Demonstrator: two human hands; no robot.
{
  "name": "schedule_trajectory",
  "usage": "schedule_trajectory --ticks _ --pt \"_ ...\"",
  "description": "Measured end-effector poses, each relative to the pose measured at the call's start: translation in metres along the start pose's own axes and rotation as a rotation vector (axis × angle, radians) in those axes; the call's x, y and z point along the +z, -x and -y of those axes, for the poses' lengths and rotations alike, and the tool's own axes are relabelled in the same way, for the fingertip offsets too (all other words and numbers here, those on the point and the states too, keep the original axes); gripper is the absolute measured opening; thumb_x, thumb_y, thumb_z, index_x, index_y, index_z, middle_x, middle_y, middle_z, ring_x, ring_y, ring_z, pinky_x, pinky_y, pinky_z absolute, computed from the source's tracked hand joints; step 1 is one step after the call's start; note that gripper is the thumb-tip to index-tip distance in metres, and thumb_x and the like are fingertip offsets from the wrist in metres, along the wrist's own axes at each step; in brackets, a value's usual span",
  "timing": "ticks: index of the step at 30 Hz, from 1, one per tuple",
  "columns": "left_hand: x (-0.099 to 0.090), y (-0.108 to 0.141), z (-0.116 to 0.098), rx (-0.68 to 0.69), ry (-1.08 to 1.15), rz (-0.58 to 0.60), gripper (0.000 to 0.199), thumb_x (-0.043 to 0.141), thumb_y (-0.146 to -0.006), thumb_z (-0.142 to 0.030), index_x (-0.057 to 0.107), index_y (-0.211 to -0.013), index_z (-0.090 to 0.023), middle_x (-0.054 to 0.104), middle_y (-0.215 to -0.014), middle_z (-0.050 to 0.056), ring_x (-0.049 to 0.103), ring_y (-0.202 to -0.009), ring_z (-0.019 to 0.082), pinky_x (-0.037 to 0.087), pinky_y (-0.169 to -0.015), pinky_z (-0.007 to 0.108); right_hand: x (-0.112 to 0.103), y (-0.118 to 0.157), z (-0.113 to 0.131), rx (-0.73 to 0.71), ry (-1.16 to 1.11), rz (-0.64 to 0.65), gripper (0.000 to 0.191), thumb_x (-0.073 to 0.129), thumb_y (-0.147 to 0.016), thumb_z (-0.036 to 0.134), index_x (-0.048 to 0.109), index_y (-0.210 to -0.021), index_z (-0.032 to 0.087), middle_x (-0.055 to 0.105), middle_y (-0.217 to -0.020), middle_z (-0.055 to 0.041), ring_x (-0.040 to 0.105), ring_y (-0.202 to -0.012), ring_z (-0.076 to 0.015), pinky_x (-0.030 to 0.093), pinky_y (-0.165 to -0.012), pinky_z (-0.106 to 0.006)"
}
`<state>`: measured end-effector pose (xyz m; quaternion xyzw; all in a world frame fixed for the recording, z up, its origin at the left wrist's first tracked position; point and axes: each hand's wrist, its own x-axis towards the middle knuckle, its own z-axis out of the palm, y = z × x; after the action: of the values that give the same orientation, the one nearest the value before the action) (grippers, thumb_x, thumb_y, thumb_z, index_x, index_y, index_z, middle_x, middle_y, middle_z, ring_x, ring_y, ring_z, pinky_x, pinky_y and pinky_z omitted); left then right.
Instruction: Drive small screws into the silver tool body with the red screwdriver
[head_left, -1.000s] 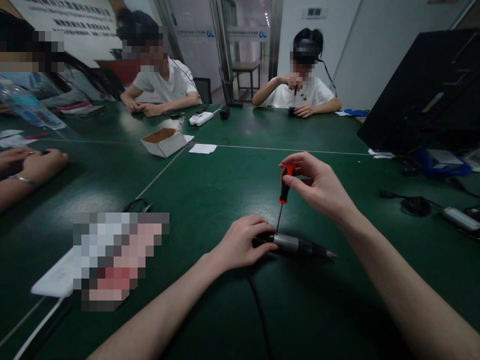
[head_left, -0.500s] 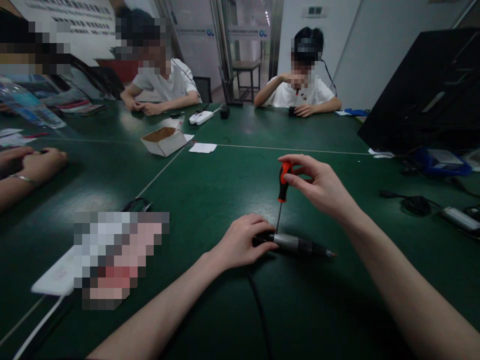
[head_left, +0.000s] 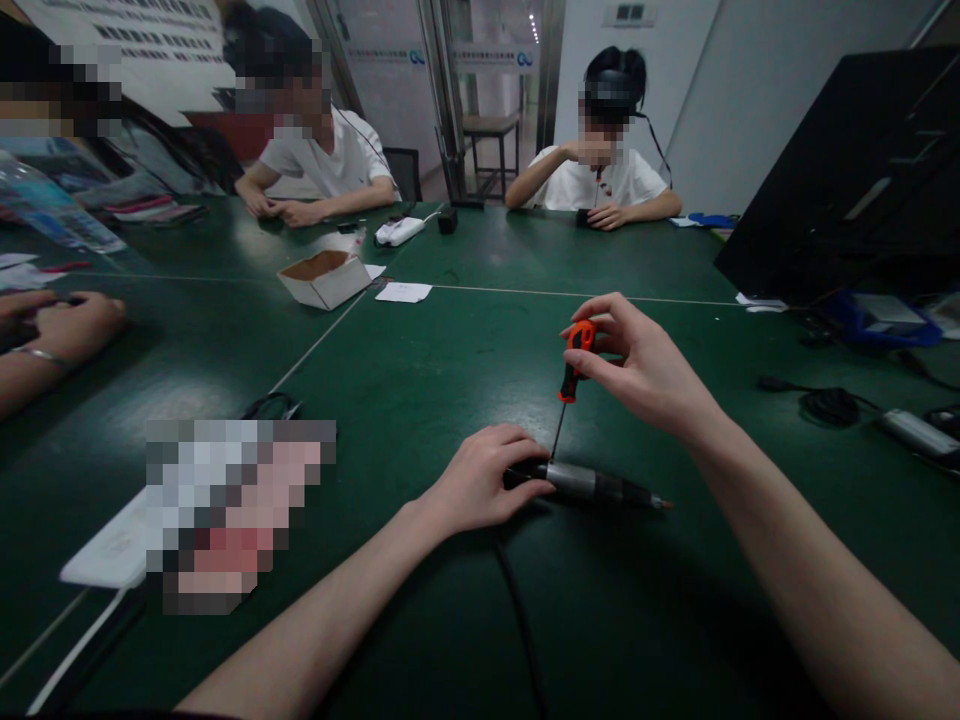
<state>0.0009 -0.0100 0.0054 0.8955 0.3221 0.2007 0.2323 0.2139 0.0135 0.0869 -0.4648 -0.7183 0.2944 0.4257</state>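
Leaning further right than half a second ago: one screwdriver (head_left: 577,372) with red-and-black handle and thin metal shaft; its lower end stays put on the tool below.

Pen-shaped tool (head_left: 574,482), black with silver barrel section, tapering to a copper-coloured tip: lying on its side at the near centre of the dark green tabletop (head_left: 480,370), tip pointing right. Screwdriver shaft meets it where black rear and silver barrel join.

Left hand (head_left: 491,480): closed around the tool's black rear, fingers on the far side, thumb on the near side.

Right hand (head_left: 634,355): narrow grip, thumb and fingertips pinching the upper screwdriver handle.

Black cable (head_left: 517,610): running from beside the left wrist towards the near edge; its join to the tool cannot be told.

Farther out: open white cardboard box (head_left: 330,290), far left; white paper slip (head_left: 403,292), just right of it; coiled black cord (head_left: 829,407), right; large black flat panel (head_left: 840,180), far right.
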Motion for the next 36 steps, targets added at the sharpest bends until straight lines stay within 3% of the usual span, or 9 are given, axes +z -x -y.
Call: schedule_trajectory --ticks 4,8,12,21,24,30,36 --pt "0.001 0.0 0.002 0.01 -0.002 0.0 0.025 0.066 -0.085 -0.034 0.067 -0.103 -0.018 0.066 -0.1 0.007 0.061 -0.094 0.022 0.049 -0.079 0.032 -0.002 0.0 0.003 -0.047 0.049 0.048 0.03 0.056 -0.086 0.017 0.058 -0.115 0.024 0.064 -0.112 -0.0036 0.064 -0.096 -0.0182 0.056 -0.077 -0.032" --pt "0.001 0.0 0.002 0.004 -0.005 -0.004 0.025 0.068 -0.084 -0.034 0.067 -0.104 -0.018 0.066 -0.102 0.007 0.06 -0.094 0.022 0.049 -0.079 0.032 0.001 0.001 0.0 -0.014 0.044 -0.023 0.026 0.064 -0.081 0.022 0.055 -0.106 0.021 0.066 -0.097 -0.0027 0.065 -0.09 -0.019 0.056 -0.074 -0.032" --pt "0.0 0.0 0.0 -0.008 0.001 -0.007 0.025 0.069 -0.083 -0.032 0.067 -0.104 -0.018 0.066 -0.101 0.006 0.06 -0.093 0.022 0.049 -0.078 0.032 0.007 0.001 -0.002 0.033 0.047 -0.12 0.036 0.071 -0.075 0.023 0.046 -0.102 0.021 0.067 -0.089 -0.0017 0.066 -0.08 -0.0188 0.056 -0.071 -0.034" --pt "0.001 0.0 0.001 -0.006 -0.007 0.003 0.025 0.068 -0.084 -0.034 0.067 -0.103 -0.018 0.066 -0.102 0.007 0.061 -0.095 0.022 0.049 -0.079 0.032 0.003 0.004 0.01 -0.032 0.087 0.001 0.032 0.061 -0.083 0.017 0.057 -0.114 0.023 0.065 -0.105 -0.0032 0.065 -0.091 -0.0175 0.056 -0.072 -0.029" --pt "0.001 0.0 0.001 -0.008 -0.007 0.001 0.025 0.068 -0.084 -0.034 0.067 -0.103 -0.018 0.066 -0.102 0.007 0.061 -0.095 0.022 0.05 -0.08 0.032 0.003 0.004 0.011 -0.016 0.131 -0.002 0.034 0.058 -0.084 0.016 0.056 -0.117 0.023 0.065 -0.104 -0.0034 0.065 -0.083 -0.016 0.054 -0.069 -0.029" --pt "0.0 0.0 0.0 -0.014 -0.006 0.006 0.025 0.068 -0.084 -0.033 0.067 -0.104 -0.019 0.066 -0.102 0.006 0.061 -0.095 0.022 0.05 -0.08 0.033 0.004 0.003 0.004 0.046 0.174 -0.09 0.031 0.069 -0.079 0.031 0.048 -0.1 0.021 0.066 -0.082 -0.0003 0.064 -0.073 -0.0168 0.049 -0.064 -0.03" --pt "0.0 0.0 0.0 -0.009 -0.018 0.004 0.025 0.067 -0.085 -0.034 0.067 -0.104 -0.019 0.066 -0.101 0.007 0.061 -0.094 0.022 0.05 -0.081 0.033 0.001 0.002 0.002 0.013 0.14 -0.077 0.028 0.069 -0.08 0.03 0.05 -0.098 0.021 0.069 -0.091 -0.0022 0.066 -0.08 -0.0177 0.052 -0.07 -0.031"
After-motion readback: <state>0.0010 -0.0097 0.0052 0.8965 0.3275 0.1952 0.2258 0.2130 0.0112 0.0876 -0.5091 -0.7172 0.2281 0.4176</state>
